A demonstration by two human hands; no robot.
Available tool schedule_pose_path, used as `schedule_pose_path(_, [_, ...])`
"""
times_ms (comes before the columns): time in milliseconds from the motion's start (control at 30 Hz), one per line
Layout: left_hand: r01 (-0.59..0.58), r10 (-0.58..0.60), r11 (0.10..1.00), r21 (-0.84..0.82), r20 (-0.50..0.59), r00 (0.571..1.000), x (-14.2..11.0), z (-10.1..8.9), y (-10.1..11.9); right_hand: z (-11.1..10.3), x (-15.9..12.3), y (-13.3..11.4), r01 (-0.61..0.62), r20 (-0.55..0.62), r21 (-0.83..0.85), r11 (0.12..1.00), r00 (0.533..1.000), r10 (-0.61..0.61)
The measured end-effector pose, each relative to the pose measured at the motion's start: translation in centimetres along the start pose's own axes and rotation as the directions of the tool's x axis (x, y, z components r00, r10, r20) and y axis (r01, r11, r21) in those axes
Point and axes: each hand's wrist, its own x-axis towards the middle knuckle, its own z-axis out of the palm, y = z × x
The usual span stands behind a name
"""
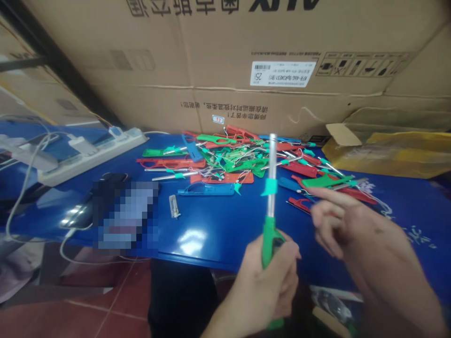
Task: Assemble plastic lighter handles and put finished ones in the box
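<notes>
In the head view, the person's left hand (260,277) is wrapped around the handle of a green long-nosed lighter (268,237), which stands nearly upright in front of the near edge of the blue table (211,213). Its silvery metal tube (272,159) points up, with a flag of teal tape (271,187) around the middle. The right hand (352,225) is apart from the left, to the right of the lighter, its index finger stretched out and the other fingers loosely bent. The fingertip is beside the green and red casings at the right of the pile; whether it touches them cannot be told.

The pile of lighter parts (243,165) spreads across the table: red, green and blue casings, metal tubes, teal tape and thin white wires. A blue casing (207,189) lies along its near side, and a small clear piece (174,206) lies just beside that. Farther left are a pixelated device (128,216) and a white power strip (91,157). A large cardboard box (197,70) stands behind the pile.
</notes>
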Motion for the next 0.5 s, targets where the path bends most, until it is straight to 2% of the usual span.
schedule_pose_path(33, [0.03,-0.031,0.999,0.022,0.019,0.999,-0.2,0.1,-0.2,0.6,0.6,0.0,-0.066,0.102,0.138,0.988,0.993,0.052])
schedule_pose_path(100, [0.073,-0.074,0.996,0.044,0.026,0.997,-0.5,0.2,-0.5,1.9,1.6,0.0,-0.259,0.334,0.311,0.914,0.931,0.15])
schedule_pose_path(167, [0.133,-0.135,0.99,0.041,0.026,0.991,-0.9,0.0,-0.8,2.7,2.0,0.2,-0.384,0.44,0.362,0.849,0.873,0.208])
schedule_pose_path(233, [0.216,-0.217,0.975,0.042,0.008,0.976,-1.3,-0.2,-1.0,3.0,2.2,0.6,-0.4,0.41,0.379,0.835,0.881,0.236])
schedule_pose_path(333, [0.298,-0.294,0.954,0.039,-0.076,0.953,-1.4,-0.4,-0.9,2.7,2.3,1.2,-0.357,0.337,0.344,0.869,0.91,0.24])
schedule_pose_path(400, [0.318,-0.31,0.944,0.085,-0.1,0.946,-1.2,-0.4,-0.6,2.5,2.4,1.3,-0.324,0.312,0.277,0.905,0.921,0.235])
schedule_pose_path(500, [0.304,-0.295,0.934,0.189,-0.071,0.953,-0.6,-0.2,-0.1,2.8,2.2,1.4,-0.283,0.252,0.194,0.939,0.94,0.231])
